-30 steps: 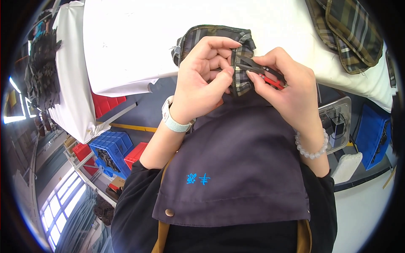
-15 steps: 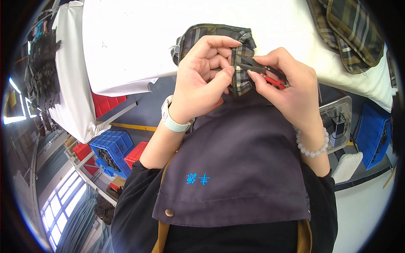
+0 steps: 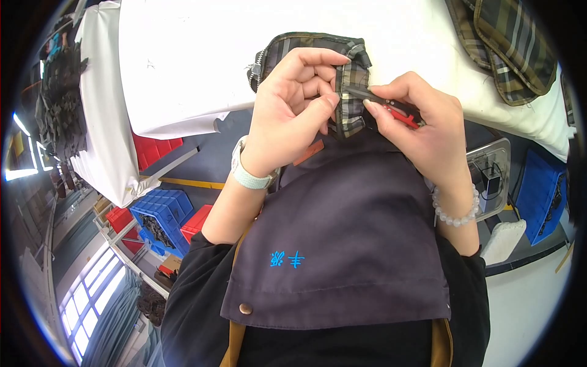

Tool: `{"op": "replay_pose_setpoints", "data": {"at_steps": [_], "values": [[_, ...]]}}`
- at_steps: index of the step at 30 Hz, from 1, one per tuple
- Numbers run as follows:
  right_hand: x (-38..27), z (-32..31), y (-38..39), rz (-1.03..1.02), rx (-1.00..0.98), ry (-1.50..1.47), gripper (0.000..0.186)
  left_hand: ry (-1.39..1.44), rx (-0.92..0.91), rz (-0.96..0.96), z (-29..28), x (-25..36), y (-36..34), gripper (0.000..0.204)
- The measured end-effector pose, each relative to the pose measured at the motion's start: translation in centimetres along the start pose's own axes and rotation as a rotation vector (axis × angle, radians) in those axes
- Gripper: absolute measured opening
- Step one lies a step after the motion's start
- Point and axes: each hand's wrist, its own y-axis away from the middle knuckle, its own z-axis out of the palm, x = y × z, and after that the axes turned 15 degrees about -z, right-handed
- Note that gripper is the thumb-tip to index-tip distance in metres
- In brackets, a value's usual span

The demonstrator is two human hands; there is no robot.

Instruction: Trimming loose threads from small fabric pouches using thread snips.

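Observation:
A plaid fabric piece (image 3: 350, 116) with trimmed edges and a metal zipper sits at the near edge of the white-covered table (image 3: 183, 55). My left hand (image 3: 296, 110) grips its right-hand strip, index finger and thumb along the seam, other fingers curled. My right hand (image 3: 425, 128) is closed around black thread snips with red handles (image 3: 400, 115); their blades point left onto the seam beside my left thumb. A dark apron (image 3: 342, 238) covers my front below the hands.
More plaid pieces (image 3: 507, 43) lie at the table's top right. Under and beside the table are blue crates (image 3: 160, 219), a red crate (image 3: 195, 225), another blue crate (image 3: 538, 196) and a metal tray with a charger (image 3: 474, 168). A dark bundle (image 3: 58, 101) hangs at far left.
Both hands and the fabric have shifted slightly upward, and my right hand with the snips has moved a little to the right. The grips are the same.

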Motion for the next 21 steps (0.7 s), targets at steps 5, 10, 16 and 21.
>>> {"op": "replay_pose_setpoints", "data": {"at_steps": [5, 10, 16, 21], "values": [[-0.16, -0.02, -0.23, 0.005, -0.024, 0.016, 0.017, 0.011, -0.001, 0.011, 0.06, -0.1, -0.01, 0.04], [-0.11, -0.01, -0.38, -0.012, -0.036, 0.036, 0.017, 0.022, -0.008, 0.015, 0.0, -0.08, 0.02, 0.035], [-0.01, -0.07, -0.34, -0.047, -0.049, 0.059, 0.016, 0.003, 0.024, 0.016, 0.23, -0.1, -0.07, 0.026], [-0.22, -0.14, -0.61, -0.003, -0.077, 0.047, 0.016, -0.039, 0.047, 0.033, 0.39, -0.15, -0.1, 0.024]]}}
